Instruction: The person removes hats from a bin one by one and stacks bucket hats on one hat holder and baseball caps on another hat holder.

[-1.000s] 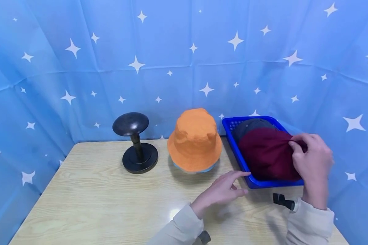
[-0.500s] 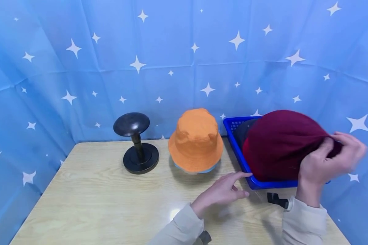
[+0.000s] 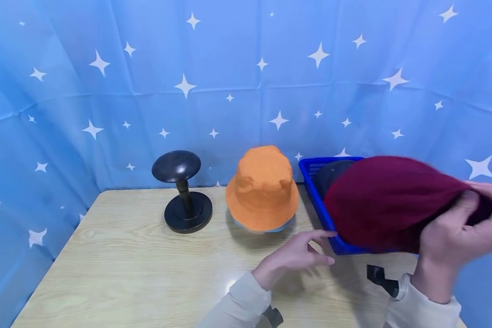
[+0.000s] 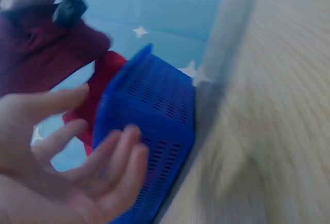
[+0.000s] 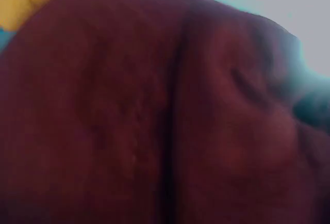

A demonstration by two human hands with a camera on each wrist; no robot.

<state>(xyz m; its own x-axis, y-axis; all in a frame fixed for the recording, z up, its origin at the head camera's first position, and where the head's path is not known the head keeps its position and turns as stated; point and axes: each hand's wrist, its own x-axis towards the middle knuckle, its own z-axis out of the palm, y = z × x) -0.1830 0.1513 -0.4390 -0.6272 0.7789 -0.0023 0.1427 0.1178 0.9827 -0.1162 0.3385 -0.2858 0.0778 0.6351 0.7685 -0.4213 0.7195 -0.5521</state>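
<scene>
Maroon hat (image 3: 389, 202) shifted rightward | right fingers (image 3: 464, 207) — pinching its edge | left fingers (image 3: 316, 234) — apart

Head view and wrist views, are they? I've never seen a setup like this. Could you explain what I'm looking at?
There's no machine working here, just a person's two bare hands. The wide picture comes from a camera worn on the head, looking forward and down; the other two come from cameras on the wrists.

On the pale wood-grain table are a black stand with a rounded top, an orange fabric bucket hat and a blue perforated plastic basket. In the basket are a dark grey fabric hat and something red, both partly hidden.

The right hand grips the edge of a burgundy cloth hat, which fills most of the right wrist picture. The left hand holds nothing; its fingers are by the basket's corner.
</scene>
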